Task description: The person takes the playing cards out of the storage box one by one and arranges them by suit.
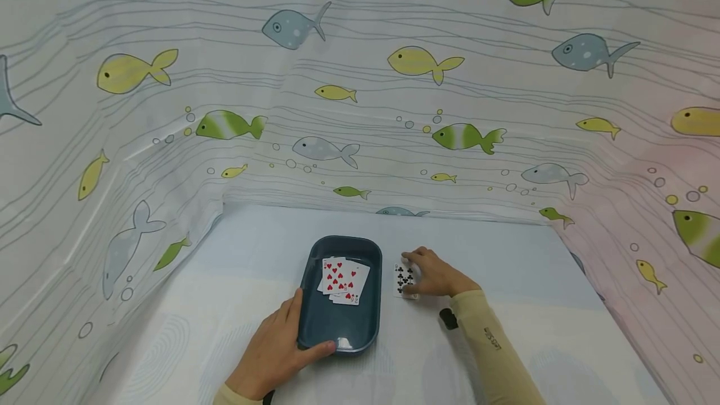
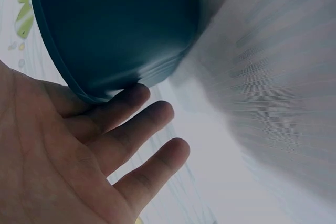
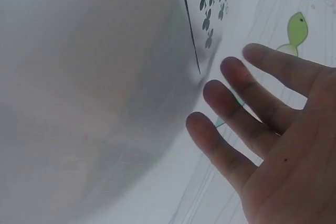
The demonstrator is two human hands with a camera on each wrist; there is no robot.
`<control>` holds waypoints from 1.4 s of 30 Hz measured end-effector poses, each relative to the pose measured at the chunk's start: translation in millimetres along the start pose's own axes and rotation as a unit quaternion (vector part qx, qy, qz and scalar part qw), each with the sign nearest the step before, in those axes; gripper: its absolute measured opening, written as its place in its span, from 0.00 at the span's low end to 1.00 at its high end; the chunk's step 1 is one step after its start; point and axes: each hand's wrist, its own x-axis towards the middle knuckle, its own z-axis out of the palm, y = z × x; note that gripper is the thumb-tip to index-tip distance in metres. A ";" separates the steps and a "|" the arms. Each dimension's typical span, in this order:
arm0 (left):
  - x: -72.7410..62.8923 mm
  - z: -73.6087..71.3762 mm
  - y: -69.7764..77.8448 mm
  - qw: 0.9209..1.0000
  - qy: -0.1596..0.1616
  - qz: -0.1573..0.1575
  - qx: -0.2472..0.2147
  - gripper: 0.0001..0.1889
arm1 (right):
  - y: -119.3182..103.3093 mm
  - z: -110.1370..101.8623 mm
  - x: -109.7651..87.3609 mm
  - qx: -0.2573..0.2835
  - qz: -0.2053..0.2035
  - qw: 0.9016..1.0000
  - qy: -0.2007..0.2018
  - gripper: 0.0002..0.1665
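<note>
A dark blue rectangular tray (image 1: 339, 330) stands on the table, with several playing cards (image 1: 336, 275) overlapping inside it; the top ones show red hearts. My left hand (image 1: 275, 345) rests at the tray's near left corner, thumb along the near rim and fingers against the left side. In the left wrist view its other fingers (image 2: 152, 166) spread loosely beside the tray wall. Just right of the tray lies a clubs card (image 1: 402, 279). Over it, my right hand (image 1: 435, 274) spans the card, fingertips by its far end and thumb overlapping its near part. The right wrist view shows those fingers fairly straight.
A pale cloth covers the table (image 1: 259, 249). Walls of fish-printed fabric (image 1: 360, 130) rise behind and at both sides. A small black object (image 1: 448, 319) sits beside the right sleeve (image 1: 489, 336).
</note>
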 end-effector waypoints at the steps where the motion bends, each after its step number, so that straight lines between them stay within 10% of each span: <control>1: 0.0 -0.2 0.0 1.000 0.001 0.001 0.000 0.68 | 0.1 -0.4 0.3 0.002 -0.006 1.000 0.006 0.49; 21: 2.0 1.7 -1.7 1.000 0.005 0.007 0.007 0.69 | -28.7 -17.5 11.2 0.097 -0.110 0.981 0.127 0.33; 42: 1.2 0.7 0.6 1.000 -0.002 0.002 0.019 0.68 | -75.2 -18.9 35.4 0.037 -0.140 0.986 0.083 0.48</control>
